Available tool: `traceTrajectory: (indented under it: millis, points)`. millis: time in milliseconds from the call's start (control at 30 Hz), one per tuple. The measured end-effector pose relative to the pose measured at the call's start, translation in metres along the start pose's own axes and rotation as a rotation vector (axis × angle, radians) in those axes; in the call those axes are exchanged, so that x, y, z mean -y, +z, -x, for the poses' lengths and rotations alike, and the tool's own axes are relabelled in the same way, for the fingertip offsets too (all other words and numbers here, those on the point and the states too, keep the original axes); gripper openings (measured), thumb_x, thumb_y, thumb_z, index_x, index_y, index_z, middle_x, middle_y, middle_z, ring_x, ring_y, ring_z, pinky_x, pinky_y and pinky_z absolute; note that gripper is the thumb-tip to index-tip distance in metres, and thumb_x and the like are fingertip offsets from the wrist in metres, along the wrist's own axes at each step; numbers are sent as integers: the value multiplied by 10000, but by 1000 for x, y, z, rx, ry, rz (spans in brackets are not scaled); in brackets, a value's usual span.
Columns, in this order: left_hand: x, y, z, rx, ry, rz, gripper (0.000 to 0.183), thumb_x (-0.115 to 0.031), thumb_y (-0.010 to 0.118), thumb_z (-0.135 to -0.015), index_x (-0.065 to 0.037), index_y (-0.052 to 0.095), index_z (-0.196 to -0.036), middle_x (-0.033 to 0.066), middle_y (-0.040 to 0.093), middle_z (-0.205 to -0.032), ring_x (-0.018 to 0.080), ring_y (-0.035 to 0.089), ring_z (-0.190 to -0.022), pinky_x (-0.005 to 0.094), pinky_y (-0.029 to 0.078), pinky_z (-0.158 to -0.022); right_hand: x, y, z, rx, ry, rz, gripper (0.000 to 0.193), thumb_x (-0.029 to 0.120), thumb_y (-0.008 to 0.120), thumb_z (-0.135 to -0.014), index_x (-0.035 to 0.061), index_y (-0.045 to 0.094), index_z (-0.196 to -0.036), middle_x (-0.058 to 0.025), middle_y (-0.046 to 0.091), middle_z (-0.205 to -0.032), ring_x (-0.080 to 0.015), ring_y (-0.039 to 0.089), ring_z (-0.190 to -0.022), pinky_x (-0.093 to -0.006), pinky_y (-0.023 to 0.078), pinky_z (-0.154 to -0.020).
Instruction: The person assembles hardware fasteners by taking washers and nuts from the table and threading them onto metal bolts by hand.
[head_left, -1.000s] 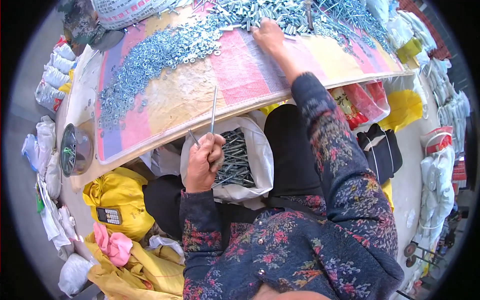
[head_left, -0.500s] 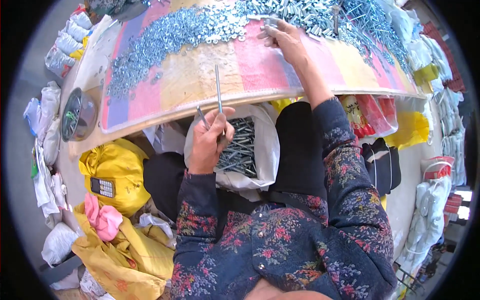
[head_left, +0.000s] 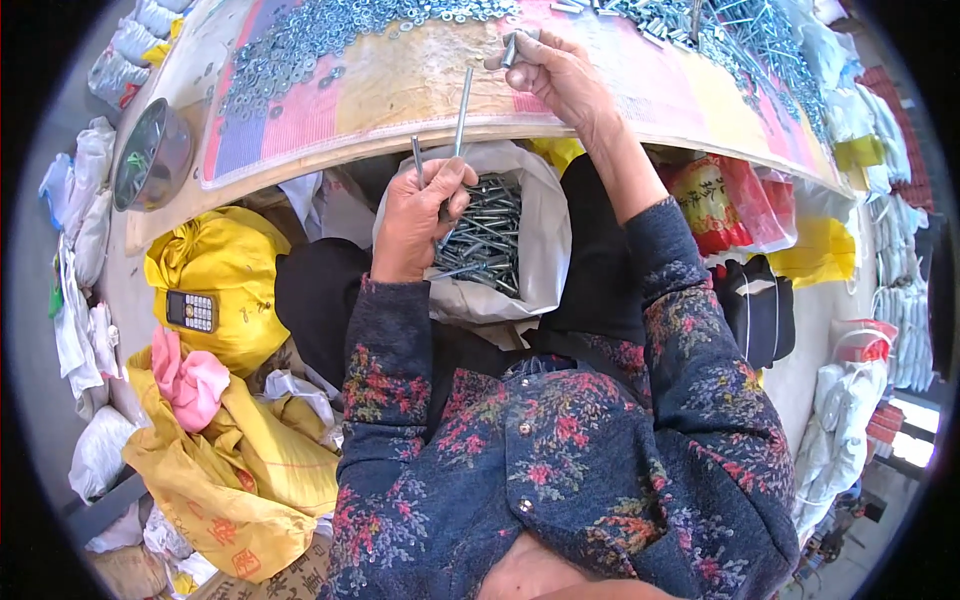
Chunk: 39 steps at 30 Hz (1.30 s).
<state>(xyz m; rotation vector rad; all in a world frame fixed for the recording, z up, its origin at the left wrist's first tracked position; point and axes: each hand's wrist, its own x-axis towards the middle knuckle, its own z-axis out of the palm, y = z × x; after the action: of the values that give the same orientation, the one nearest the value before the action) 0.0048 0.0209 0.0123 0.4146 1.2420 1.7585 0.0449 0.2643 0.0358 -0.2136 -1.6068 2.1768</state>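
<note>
My left hand point(head_left: 418, 215) is closed around two thin metal rods. The longer rod point(head_left: 463, 112) stands up past my fingers, and the shorter rod point(head_left: 417, 160) leans at its left. Just beyond the rods' tips, my right hand point(head_left: 565, 85) pinches a small metal sleeve point(head_left: 509, 50) over the table's near part. Whether it holds more sleeves is hidden by my fingers. Below my left hand, between my knees, a white sack point(head_left: 548, 265) holds many assembled bolts point(head_left: 490, 235). Flat washers point(head_left: 290, 65) spread over the table's left, with loose sleeves point(head_left: 645, 22) farther right.
The table point(head_left: 400, 95) wears a striped cover. A heap of long rods point(head_left: 760, 60) lies at its far right, a round bowl point(head_left: 150, 155) at its left corner. A yellow bag point(head_left: 240, 330) carries a keypad phone point(head_left: 191, 311). Wrapped bundles point(head_left: 845, 430) stand at right.
My right hand has come back from the sleeve pile toward me, with a sleeve between its fingers. The view has tilted downward; my left hand still grips the rods.
</note>
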Motion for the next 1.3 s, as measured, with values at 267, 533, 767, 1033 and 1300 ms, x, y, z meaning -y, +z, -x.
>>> traceTrajectory:
  millis: [267,533,767,1033,1300]
  points:
    - [-5,-14,5,11,-4,67,214,-212,557,-944,-27,616,-854,-62,428,-544,13,294,-418,187,179,-369,-1,65,16,47,131,228,204,142,515,-963,-36,584,-1036,-126,669,-855,-117,621,-625,-231,514,-578]
    - [-8,-17,13,-145,51,-37,214,-225,586,-933,-30,643,-866,-71,445,-554,-1,298,-433,179,172,-385,-11,36,-6,-100,-182,437,184,168,552,-954,22,658,-991,-30,642,-817,-68,545,-673,-189,451,-643]
    - [-6,-17,16,-36,-4,-133,234,-245,578,-938,-37,638,-849,-75,434,-544,-3,294,-436,179,175,-394,8,15,2,11,-173,722,225,240,566,-946,48,682,-940,48,555,-720,-40,447,-644,-202,353,-596]
    - [-4,-12,9,2,88,-122,234,-247,615,-916,-18,660,-908,-59,463,-585,6,321,-466,177,201,-404,21,58,10,387,61,670,277,273,653,-874,32,668,-1010,43,567,-702,-31,495,-629,-191,376,-541]
    - [-16,-45,27,-30,131,337,275,-236,692,-864,-25,635,-1032,-7,607,-730,20,548,-607,133,310,-380,-1,119,6,415,341,667,324,345,584,-920,34,675,-932,-20,625,-653,-70,517,-512,-205,374,-447]
